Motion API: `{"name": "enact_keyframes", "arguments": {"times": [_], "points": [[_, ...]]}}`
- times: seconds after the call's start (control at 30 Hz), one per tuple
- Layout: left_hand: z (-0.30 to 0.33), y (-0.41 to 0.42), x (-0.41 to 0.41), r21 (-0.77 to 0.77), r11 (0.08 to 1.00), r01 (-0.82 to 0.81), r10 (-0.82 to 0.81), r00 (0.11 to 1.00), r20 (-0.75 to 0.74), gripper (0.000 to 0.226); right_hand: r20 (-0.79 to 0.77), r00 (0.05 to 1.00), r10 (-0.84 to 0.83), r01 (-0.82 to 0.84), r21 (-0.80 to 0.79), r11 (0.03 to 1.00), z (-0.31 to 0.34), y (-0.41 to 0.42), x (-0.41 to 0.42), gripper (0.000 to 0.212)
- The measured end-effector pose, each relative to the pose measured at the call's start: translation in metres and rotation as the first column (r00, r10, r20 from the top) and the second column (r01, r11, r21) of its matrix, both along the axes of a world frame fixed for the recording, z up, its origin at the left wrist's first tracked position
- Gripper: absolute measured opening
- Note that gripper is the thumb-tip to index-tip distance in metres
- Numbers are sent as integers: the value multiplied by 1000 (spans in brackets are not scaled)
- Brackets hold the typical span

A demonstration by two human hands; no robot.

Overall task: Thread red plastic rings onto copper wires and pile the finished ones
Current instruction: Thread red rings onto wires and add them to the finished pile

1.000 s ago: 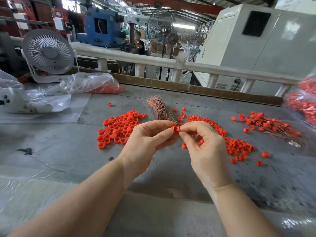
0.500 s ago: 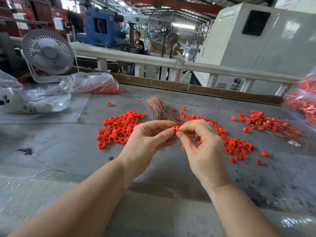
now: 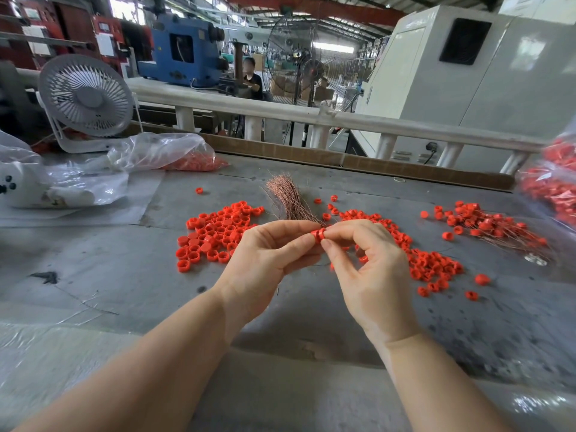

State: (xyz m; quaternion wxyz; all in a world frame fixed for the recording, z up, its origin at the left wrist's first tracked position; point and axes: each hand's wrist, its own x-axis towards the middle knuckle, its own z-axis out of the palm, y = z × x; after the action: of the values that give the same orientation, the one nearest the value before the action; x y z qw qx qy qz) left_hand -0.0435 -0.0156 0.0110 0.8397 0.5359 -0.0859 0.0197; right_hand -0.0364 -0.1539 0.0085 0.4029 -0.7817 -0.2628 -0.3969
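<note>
Pinching a single red ring point(image 3: 318, 236) from both sides, the left hand point(image 3: 268, 257) and the right hand point(image 3: 363, 266) meet at the centre of the frame, above the grey worktop point(image 3: 124, 275); each grips the ring between thumb and forefinger, the other fingers loosely curled; whether a wire runs through the ring cannot be told. Just above the hands lies a bundle of copper wires point(image 3: 285, 198), fanned toward the upper part of the frame; left of centre sits a heap of loose red rings point(image 3: 215, 232); a second spread of rings point(image 3: 433, 266) trails to the right behind the right hand; at the right, well apart, lies the pile of finished ones point(image 3: 486, 224), rings with thin wires showing. In the upper left stands a white desk fan point(image 3: 85, 98), with a clear plastic bag point(image 3: 162, 151) holding red pieces beside it; another bag of red parts point(image 3: 554, 182) fills the right edge. No lettering or brand is legible anywhere.
</note>
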Motion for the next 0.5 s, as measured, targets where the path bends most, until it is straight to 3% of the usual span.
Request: {"name": "enact_keyframes", "arguments": {"times": [0.5], "points": [[0, 1, -1, 14, 1000, 3, -3, 1000, 24, 20, 0, 999, 33, -33, 3, 999, 1, -1, -1, 5]]}}
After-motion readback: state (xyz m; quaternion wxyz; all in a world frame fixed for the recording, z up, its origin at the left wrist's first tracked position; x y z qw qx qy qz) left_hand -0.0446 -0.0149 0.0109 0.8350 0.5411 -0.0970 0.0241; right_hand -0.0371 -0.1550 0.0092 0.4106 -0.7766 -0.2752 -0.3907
